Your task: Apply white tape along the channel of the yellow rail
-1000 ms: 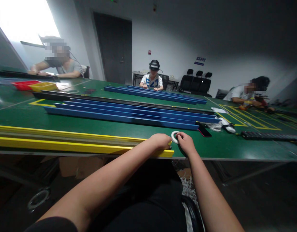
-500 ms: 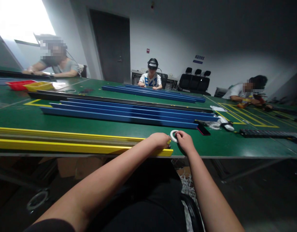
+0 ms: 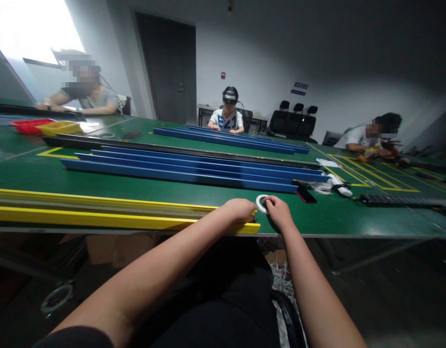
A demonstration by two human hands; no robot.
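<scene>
A long yellow channel rail [image 3: 117, 218] lies along the front edge of the green table, its right end beside my hands. My left hand [image 3: 240, 210] bends over that end with fingers curled down. Its fingertips, and whatever they pinch, are mostly hidden behind the hand. Just to the right, my right hand [image 3: 278, 211] grips a white roll of tape [image 3: 258, 202] by its right side, thumb and fingers closed on the ring. The roll sits between both hands, close to the left fingertips.
Several blue rails [image 3: 172, 175] and a black rail [image 3: 136, 148] lie beyond. A phone [image 3: 306, 194], a white object [image 3: 340, 186] and a dark slotted strip [image 3: 396, 199] are to the right. Red [image 3: 30, 126] and yellow trays [image 3: 59, 128] stand far left. Three people sit around the table.
Both hands, the roll of tape and the yellow rail stay practically where they were. Only a slight shift of the camera view shows.
</scene>
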